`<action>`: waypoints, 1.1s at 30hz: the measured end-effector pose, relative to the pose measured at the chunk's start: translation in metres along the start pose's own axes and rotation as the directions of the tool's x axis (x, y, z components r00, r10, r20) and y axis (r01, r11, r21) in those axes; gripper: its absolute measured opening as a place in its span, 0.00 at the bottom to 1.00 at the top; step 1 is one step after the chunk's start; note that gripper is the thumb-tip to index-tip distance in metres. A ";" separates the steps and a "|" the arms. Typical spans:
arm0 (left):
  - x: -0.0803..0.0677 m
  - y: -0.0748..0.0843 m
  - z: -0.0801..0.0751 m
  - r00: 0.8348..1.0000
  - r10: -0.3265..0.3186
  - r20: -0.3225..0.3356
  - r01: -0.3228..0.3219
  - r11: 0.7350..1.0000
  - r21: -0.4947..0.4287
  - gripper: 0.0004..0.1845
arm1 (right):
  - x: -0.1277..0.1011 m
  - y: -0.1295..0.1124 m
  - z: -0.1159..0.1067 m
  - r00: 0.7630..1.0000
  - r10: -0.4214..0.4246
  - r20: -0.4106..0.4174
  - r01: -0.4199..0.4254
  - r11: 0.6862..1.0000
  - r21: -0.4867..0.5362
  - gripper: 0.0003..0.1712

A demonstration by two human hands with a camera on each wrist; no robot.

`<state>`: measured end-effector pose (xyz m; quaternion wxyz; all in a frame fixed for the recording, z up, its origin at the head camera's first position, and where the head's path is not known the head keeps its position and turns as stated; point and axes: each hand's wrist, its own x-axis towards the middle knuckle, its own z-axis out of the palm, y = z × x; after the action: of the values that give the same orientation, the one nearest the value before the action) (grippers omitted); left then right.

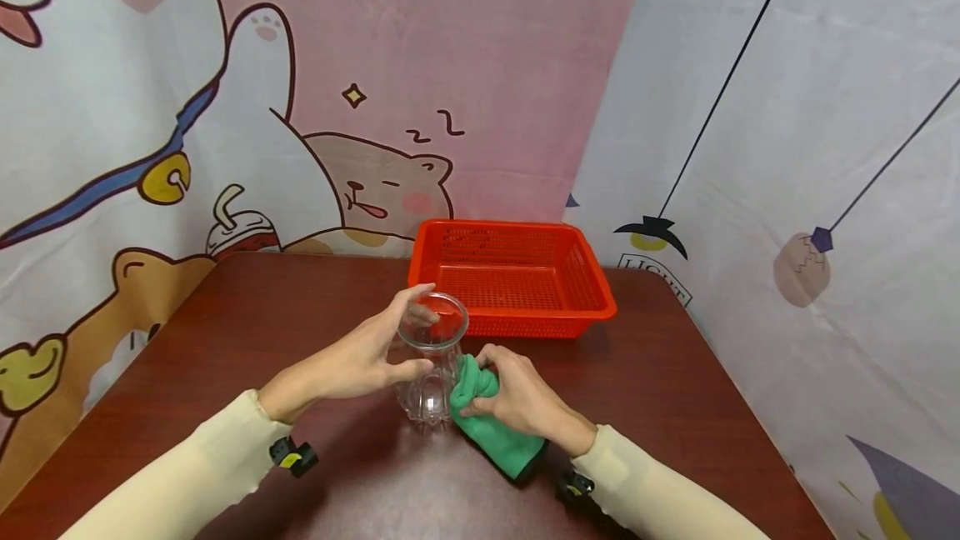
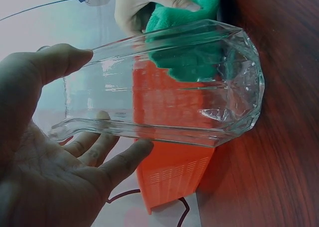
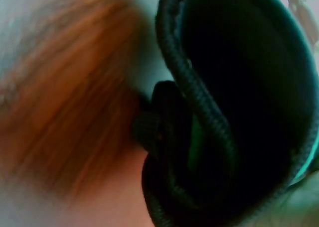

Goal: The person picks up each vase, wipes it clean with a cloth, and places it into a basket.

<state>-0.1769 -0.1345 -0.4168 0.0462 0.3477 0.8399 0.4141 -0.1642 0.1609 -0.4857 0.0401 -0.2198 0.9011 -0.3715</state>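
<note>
Head view: left hand point(image 1: 360, 361) clasps the glass vase point(image 1: 431, 357) upright mid-table, near the red basket point(image 1: 517, 277), right hand point(image 1: 517, 398) clutching a green cloth point(image 1: 487, 419) against it; a hard wipe could topple it.

Head view: taken from above and behind the glass vase point(image 1: 431, 357), faced forward and down, at moderate range. Left wrist view: taken close beside the glass vase point(image 2: 164, 87), faced along it toward the red basket point(image 2: 174, 172); both are shared with the head view. Right wrist view: blocked at very close range by dark blurred cloth.
</note>
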 end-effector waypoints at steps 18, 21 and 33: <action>-0.002 0.000 -0.001 1.000 -0.003 0.007 0.003 1.000 -0.016 0.55 | 0.001 -0.013 -0.006 0.996 -0.005 -0.084 0.009 0.999 0.043 0.29; -0.002 -0.001 -0.001 1.000 0.000 0.009 0.000 1.000 -0.013 0.55 | 0.002 -0.016 -0.008 0.994 -0.010 -0.106 0.016 0.998 0.055 0.30; 0.000 0.000 -0.002 1.000 -0.010 0.021 0.011 0.999 -0.034 0.55 | 0.005 -0.029 -0.018 0.987 -0.041 -0.153 0.059 0.991 0.117 0.29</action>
<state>-0.1772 -0.1358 -0.4151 0.0630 0.3466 0.8341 0.4245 -0.1628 0.1526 -0.4526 -0.0239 -0.2110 0.8717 -0.4417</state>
